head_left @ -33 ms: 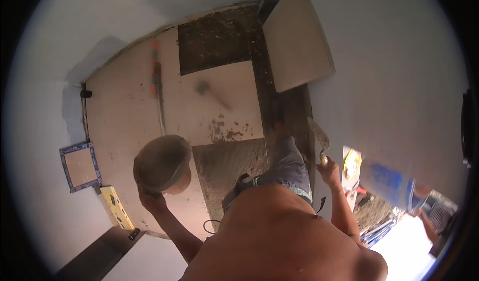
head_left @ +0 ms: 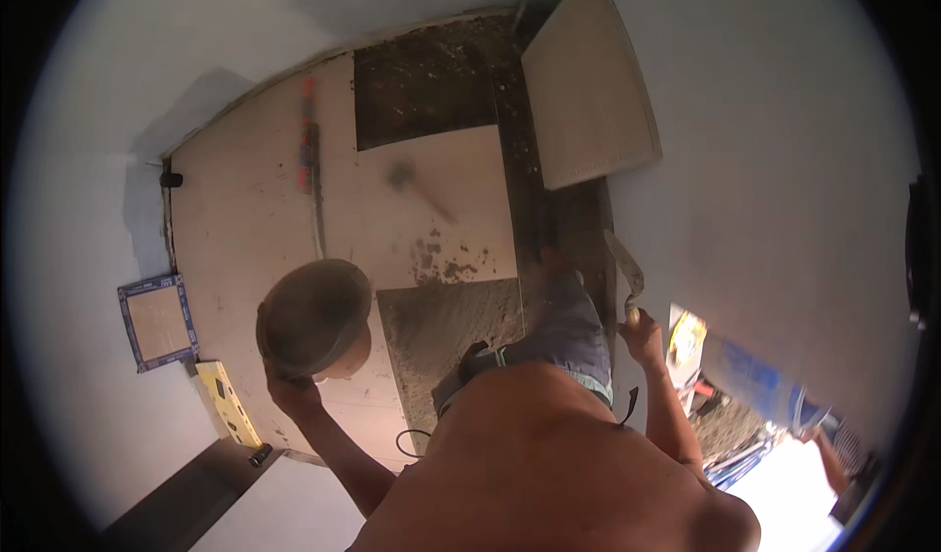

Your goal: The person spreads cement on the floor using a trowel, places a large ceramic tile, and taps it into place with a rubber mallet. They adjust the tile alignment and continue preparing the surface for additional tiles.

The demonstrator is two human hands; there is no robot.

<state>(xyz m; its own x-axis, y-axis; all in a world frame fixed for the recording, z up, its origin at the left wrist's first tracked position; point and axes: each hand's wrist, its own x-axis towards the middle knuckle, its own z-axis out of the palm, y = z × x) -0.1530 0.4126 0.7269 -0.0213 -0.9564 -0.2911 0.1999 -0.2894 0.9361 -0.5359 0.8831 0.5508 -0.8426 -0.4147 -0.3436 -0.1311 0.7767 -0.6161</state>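
My left hand (head_left: 294, 392) is closed on the near left side of a dark, round bucket (head_left: 316, 315). The bucket is tilted and hangs above the pale floor tiles; its shadowed inside hides what it may hold. On the right, my right hand (head_left: 642, 338) is wrapped round the light handle of a pointed trowel (head_left: 625, 266), its blade directed away from me. Between my hands lies a rough grey mortar bed (head_left: 441, 326). Just beyond it, dark crumbs (head_left: 446, 261) are scattered on a large beige tile (head_left: 470, 175), where a blurred mallet (head_left: 421, 189) also rests.
A large tile (head_left: 593, 96) leans on the right wall beside a dark floor strip. Farther off is a dark untiled patch (head_left: 421, 91). An orange-and-dark bar (head_left: 307, 140) lies left. A yellow level (head_left: 230, 405) stands by the left wall. Another person's arm (head_left: 831, 462) shows lower right.
The bucket and my left hand have shifted slightly left. At the lower right the other person has moved a little. My right hand still grips the trowel.
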